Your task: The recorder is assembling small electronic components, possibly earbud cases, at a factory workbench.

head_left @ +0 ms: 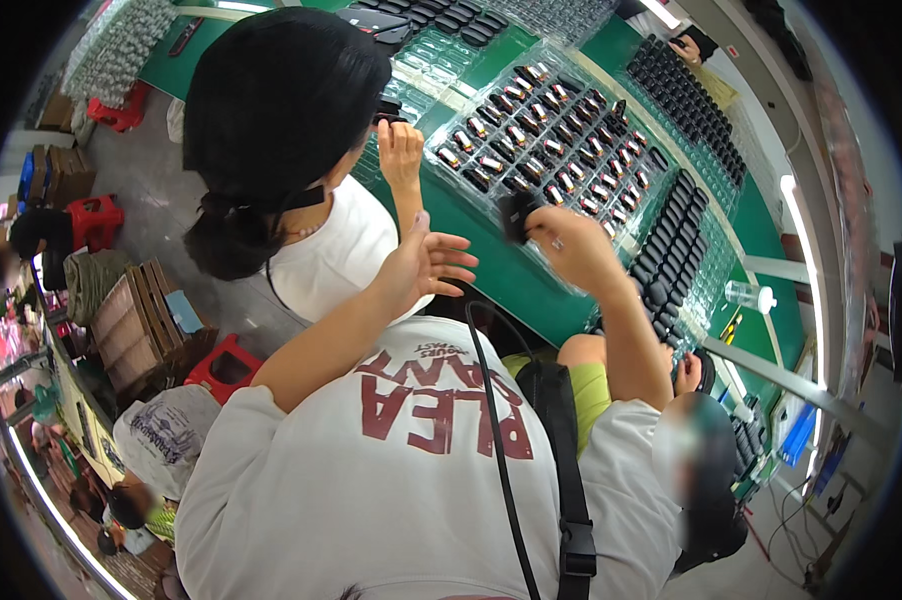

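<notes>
Black part (517, 216), blurred, held between the thumb and fingers of the right hand (571, 248) at the near edge of a clear partitioned tray (451, 174); whether it touches the tray cannot be told. The left hand (426, 262), fingers spread and holding nothing, lies to its left, near a co-worker's raised hand (401, 152). The clear tray rests on a green table (506, 278) and carries rows of small dark pieces (516, 135), many with pale and reddish segments. To its right, a second clear tray (713, 255) bears closely ranked black rounded pieces (673, 235) on its left portion. Farther off, another bank of black pieces (686, 108) stretches toward a hand (687, 48) at the table's far side. A clear bottle (746, 295) with a white cap lies at the right. A co-worker in a black cap (276, 90) and white top occupies the left, the head hiding part of the table. A black strap (566, 470) and a thin cable (493, 410) cross the wearer's pale shirt (371, 500). At lower left are a red stool (224, 370) and stacked cardboard (136, 325).
</notes>
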A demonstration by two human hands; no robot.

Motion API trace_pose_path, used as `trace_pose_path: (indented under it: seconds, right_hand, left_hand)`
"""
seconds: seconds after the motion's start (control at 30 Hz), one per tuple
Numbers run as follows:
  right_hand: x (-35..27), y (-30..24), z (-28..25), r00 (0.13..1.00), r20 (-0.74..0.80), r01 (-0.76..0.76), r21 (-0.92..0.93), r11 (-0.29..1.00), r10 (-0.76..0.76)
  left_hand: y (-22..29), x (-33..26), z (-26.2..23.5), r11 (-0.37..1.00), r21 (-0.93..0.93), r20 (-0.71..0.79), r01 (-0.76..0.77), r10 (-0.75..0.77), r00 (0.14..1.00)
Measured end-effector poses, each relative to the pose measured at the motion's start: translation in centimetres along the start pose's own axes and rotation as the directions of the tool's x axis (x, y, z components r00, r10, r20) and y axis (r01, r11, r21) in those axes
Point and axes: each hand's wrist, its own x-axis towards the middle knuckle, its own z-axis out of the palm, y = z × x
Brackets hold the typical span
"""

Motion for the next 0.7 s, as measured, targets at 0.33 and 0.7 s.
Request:
trace_pose_path:
  seconds: [0.33, 0.7]
  right_hand:
    - [-6.2, -10.1, 7.0, 0.975, 0.062, 0.219, -0.108, 0.97, -0.213]
    - [3.2, 5.8, 9.3, 0.865, -0.292, -0.32, 0.306, 0.897, 0.409]
  left_hand:
    - [-2.3, -3.7, -2.0, 0.912, 0.134, 0.237, 0.389, -0.41, 0.881]
    - [-1.4, -7.3, -2.5, 0.995, -0.091, 0.14, 0.028, -0.015, 0.99]
